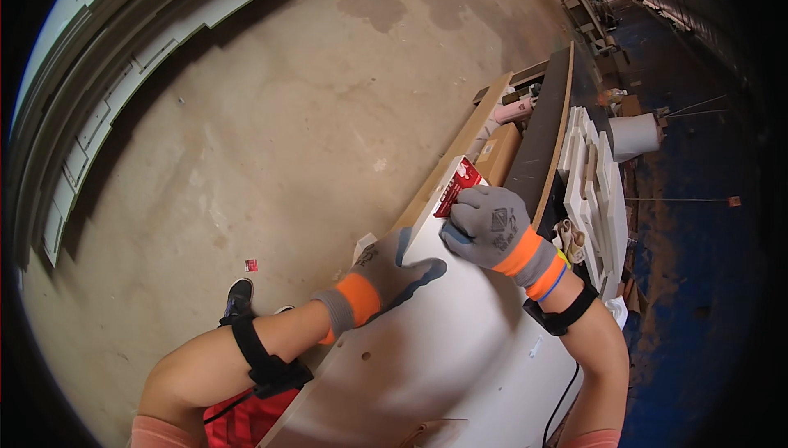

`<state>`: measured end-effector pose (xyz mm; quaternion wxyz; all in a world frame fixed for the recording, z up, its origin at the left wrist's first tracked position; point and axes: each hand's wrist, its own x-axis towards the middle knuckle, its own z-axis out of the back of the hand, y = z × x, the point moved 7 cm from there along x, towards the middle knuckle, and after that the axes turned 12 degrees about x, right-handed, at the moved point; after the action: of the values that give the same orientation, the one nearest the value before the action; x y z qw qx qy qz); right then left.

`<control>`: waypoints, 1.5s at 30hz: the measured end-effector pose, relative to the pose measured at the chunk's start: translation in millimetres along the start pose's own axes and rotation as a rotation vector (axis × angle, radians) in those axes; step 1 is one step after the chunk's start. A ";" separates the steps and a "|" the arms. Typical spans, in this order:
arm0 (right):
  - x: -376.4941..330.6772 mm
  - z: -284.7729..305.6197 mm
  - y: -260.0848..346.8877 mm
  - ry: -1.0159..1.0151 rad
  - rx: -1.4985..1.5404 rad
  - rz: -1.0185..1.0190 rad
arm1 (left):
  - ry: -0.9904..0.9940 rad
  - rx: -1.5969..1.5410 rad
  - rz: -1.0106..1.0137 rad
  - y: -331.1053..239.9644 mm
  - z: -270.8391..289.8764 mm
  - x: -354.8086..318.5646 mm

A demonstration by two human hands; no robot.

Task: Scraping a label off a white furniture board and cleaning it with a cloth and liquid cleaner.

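Note:
A long white board [427, 325] slants away from me across the middle, with a round hole in its face at the near left. My left hand [386, 271], in a grey glove with a dark blue palm and orange cuff, grips its left edge. The thumb lies over the top face, and the fingers go out of sight past the edge. At the board's far end is a red and white label [456, 188]. My right hand [490, 226], gloved alike, is closed against the label's right side, fingers curled under. What its fingertips hold, if anything, is hidden.
Beyond the board lie a brown cardboard box [499, 156], a pink roll-like object [515, 111] and a dark panel [542, 144]. White boards [593, 197] are stacked at right. Long panels [123, 91] curve along the far left. A small red piece [251, 265] lies on the floor.

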<state>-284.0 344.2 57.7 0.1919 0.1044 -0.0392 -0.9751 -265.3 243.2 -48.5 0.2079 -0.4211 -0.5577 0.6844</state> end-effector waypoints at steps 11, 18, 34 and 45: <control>-17.6 59.0 -6.8 -0.235 0.366 0.002 | 0.011 0.096 -0.028 -12.7 2.3 0.3; -45.6 74.8 146.3 0.381 0.308 -0.164 | -0.188 1.178 -0.549 -102.0 19.4 16.0; -150.1 7.4 -3.4 -0.683 0.241 -0.603 | 0.512 1.848 -0.567 -119.7 -29.6 60.1; -174.9 -60.2 -103.4 -0.420 0.268 -1.325 | 0.590 1.555 -0.955 -94.0 -15.9 81.0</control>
<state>-150.5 504.4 19.9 -0.4680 -0.0613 -0.1232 -0.8730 -315.1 341.0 11.4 0.8182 -0.0490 0.0147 0.5726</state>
